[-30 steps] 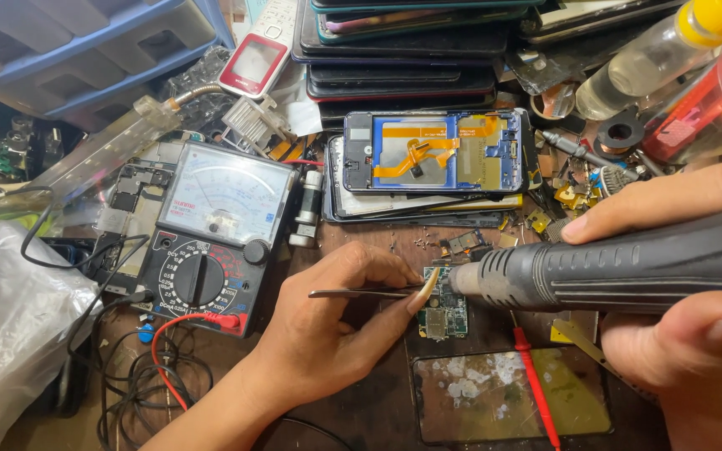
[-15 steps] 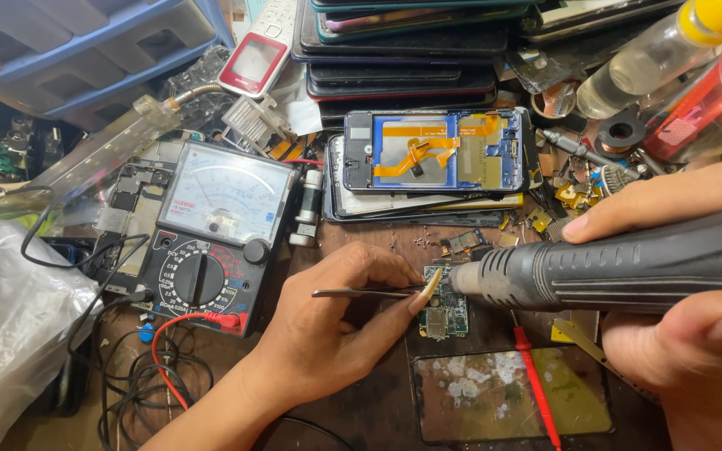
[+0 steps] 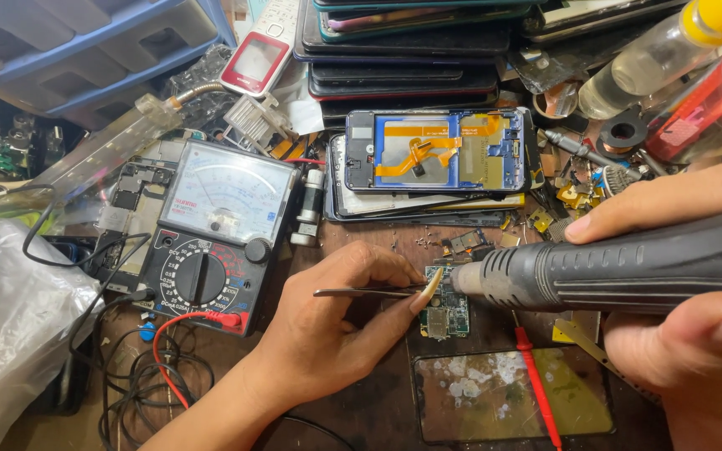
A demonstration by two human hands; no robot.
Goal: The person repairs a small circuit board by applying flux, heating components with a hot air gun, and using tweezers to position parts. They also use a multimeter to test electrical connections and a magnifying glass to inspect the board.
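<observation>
Pinching tweezers (image 3: pixel 361 291), left hand (image 3: pixel 327 334) should stay steady on the circuit board (image 3: pixel 447 311) while right hand (image 3: pixel 695 334), gripping the hot-air gun (image 3: pixel 620 267), heats evenly from 3 o'clock.

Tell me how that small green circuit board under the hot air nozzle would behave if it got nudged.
The small green circuit board looks thin and flat, so it is probably light and would slide across the wooden bench rather than tip or roll. It seems stiff, not floppy. Its tiny surface parts look fragile; the tweezers in the left hand may be steadying it.

A cluttered brown wooden workbench (image 3: pixel 378 418) — blue plastic drawer unit (image 3: pixel 85 42) at the back.
</observation>
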